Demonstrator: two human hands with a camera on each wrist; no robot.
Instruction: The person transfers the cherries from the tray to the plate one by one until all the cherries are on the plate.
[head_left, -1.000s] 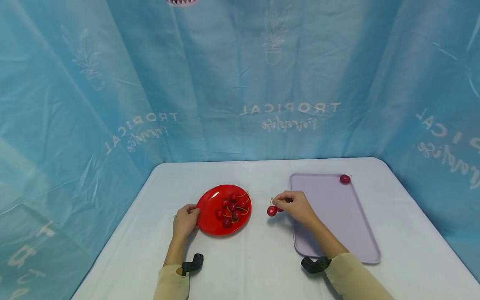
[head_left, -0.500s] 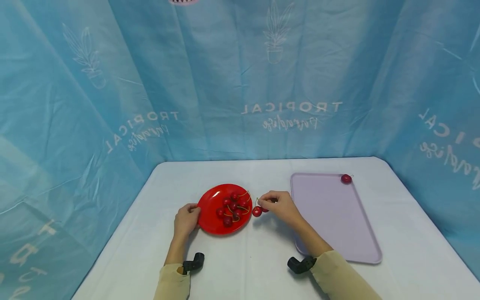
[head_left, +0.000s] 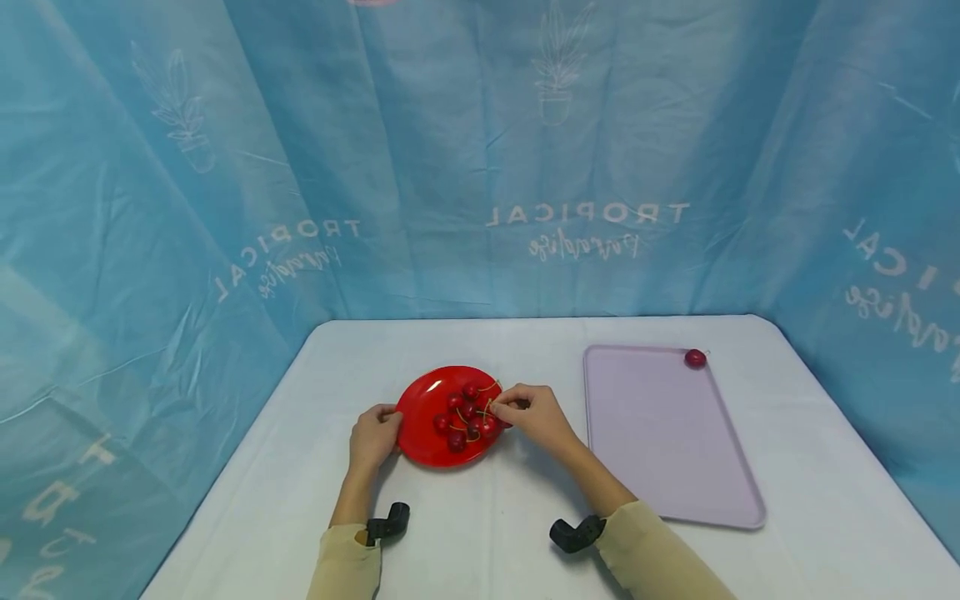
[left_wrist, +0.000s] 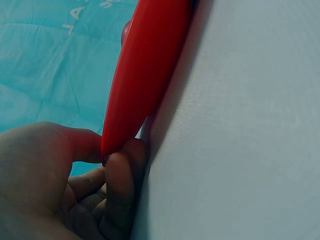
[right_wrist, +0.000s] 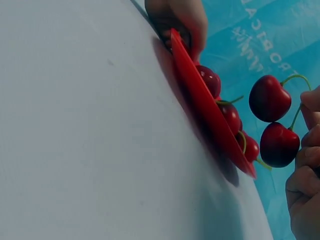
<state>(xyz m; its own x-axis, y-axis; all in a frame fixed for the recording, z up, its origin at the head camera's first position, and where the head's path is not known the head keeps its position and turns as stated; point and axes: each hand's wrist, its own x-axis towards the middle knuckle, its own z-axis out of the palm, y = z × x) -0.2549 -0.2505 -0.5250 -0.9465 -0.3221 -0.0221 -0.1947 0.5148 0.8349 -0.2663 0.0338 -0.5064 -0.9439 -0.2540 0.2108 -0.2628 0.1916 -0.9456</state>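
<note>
A red plate (head_left: 420, 446) with several cherries (head_left: 457, 440) on it sits left of the table's middle. My left hand (head_left: 373, 438) grips the plate's left rim; in the left wrist view the thumb (left_wrist: 85, 145) lies on top of the rim and fingers are beneath it. Over the plate's right edge, my right hand (head_left: 536, 417) pinches the green stems of a pair of cherries (right_wrist: 270, 98). Those two hang just above the plate in the right wrist view, their stems meeting at the fingertips. In the head view they are partly lost among the other cherries.
To the right lies a light purple tray (head_left: 667, 442), with one cherry (head_left: 695, 358) at its far right corner. White cloth covers the table (head_left: 450, 542). Blue printed curtains (head_left: 420, 167) surround its far side and flanks.
My right hand has moved left from beside the tray to over the plate's right edge, carrying the cherry pair. The left hand keeps its hold on the plate.
</note>
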